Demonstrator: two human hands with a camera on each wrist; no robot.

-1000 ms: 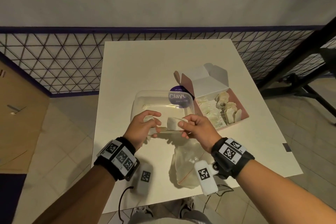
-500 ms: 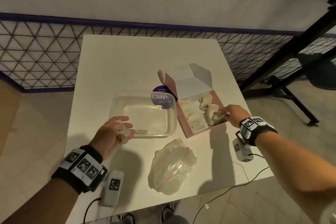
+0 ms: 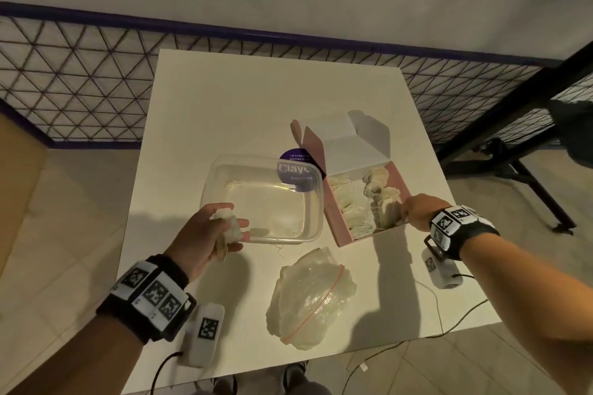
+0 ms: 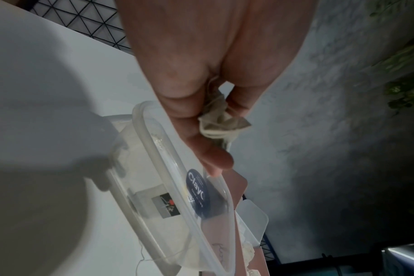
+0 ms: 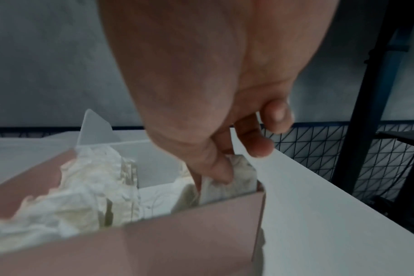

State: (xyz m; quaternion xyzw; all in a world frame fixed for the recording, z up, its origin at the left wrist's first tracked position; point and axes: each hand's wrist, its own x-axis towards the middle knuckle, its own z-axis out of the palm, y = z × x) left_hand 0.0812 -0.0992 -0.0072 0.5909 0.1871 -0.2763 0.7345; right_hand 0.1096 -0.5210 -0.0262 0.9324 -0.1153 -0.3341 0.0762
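Left hand (image 3: 202, 234) grips a sachet (image 3: 229, 226) left of the clear container (image 3: 266, 202), right hand (image 3: 417, 212) pinches a second sachet (image 5: 216, 185) in the pink box (image 3: 334, 218) right of it; the container looks bare, so the work seems barely begun.

Printed in white on a round dark-purple sticker (image 3: 296, 167) at the far right corner of the clear container (image 3: 221, 171): "Clay", followed by a curved letter cut off at the edge. Above it, two tiny lines beginning "Let's keep"; the rest too small to read. Below it, one more small line, illegible from the head and from the left wrist. Faint pen scribble on the pink box (image 3: 335, 218), not decipherable. Black-and-white square code patterns only, no letters, on both wrist bands (image 3: 150, 292).
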